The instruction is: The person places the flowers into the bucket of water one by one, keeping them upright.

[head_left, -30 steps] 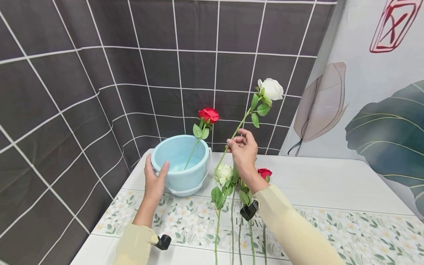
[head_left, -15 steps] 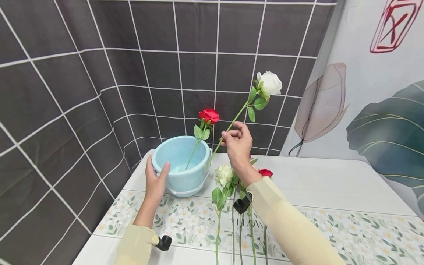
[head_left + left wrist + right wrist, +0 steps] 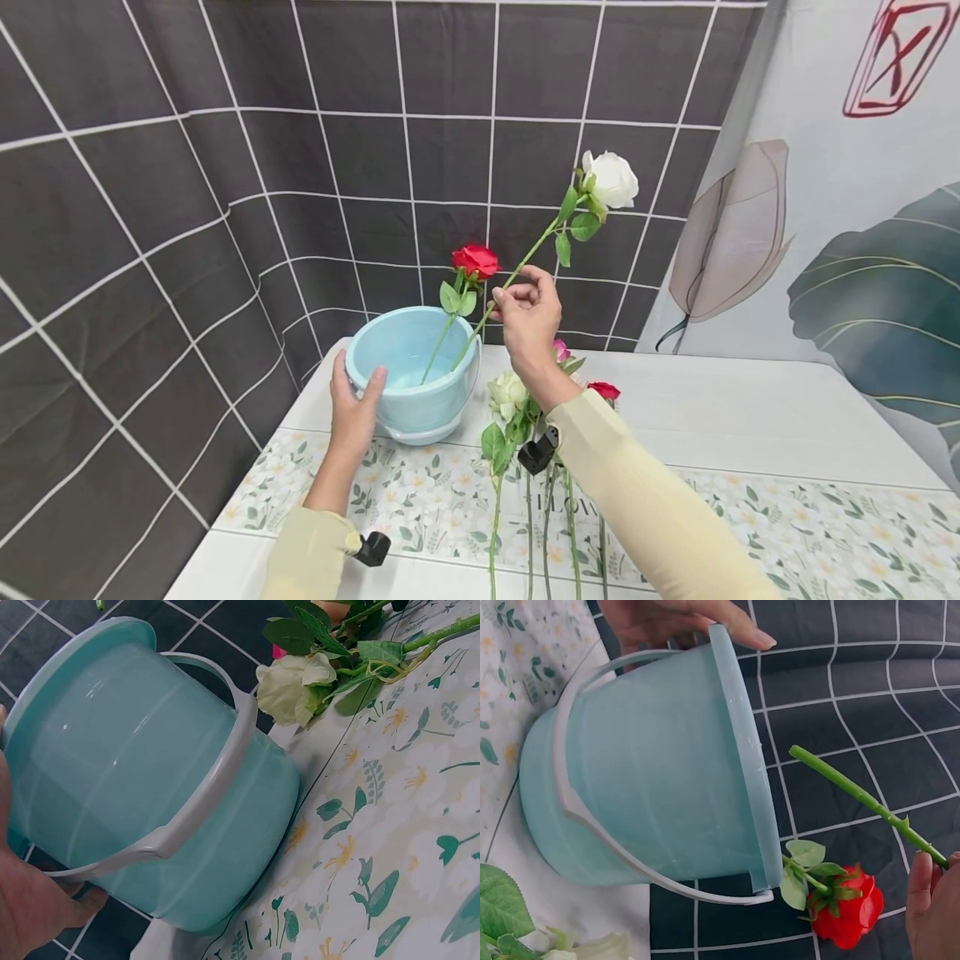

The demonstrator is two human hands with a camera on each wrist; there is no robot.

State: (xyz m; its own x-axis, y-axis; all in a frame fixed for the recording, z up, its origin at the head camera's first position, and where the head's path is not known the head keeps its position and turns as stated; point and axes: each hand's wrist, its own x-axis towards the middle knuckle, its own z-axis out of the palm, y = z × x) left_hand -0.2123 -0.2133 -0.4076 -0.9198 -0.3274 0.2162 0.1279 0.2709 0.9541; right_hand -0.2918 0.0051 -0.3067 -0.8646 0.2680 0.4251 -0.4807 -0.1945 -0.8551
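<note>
My left hand (image 3: pixel 352 417) holds the light blue bucket (image 3: pixel 420 408) at its left side, thumb at the rim. Water shows inside, and a red rose (image 3: pixel 475 262) leans in it with its bloom above the rim. My right hand (image 3: pixel 531 321) pinches the green stem of a white rose (image 3: pixel 611 179) between thumb and fingers. Its bloom points up and to the right. In the right wrist view, the cut end of the stem (image 3: pixel 840 780) is beyond the bucket's rim, apart from it. The bucket's pale handle (image 3: pixel 217 769) hangs down its outside.
Several roses lie on the table right of the bucket: a cream-white rose (image 3: pixel 507 393), a red rose (image 3: pixel 603 390) and a pink bloom (image 3: pixel 560 350) partly behind my right arm. Their stems run toward me across the floral tablecloth (image 3: pixel 420 500). A dark gridded curtain (image 3: pixel 442 158) hangs behind.
My right hand has moved left and slightly up with the white rose, bringing its stem's lower end from beside the bucket to over its mouth. The left hand and bucket stay put.
</note>
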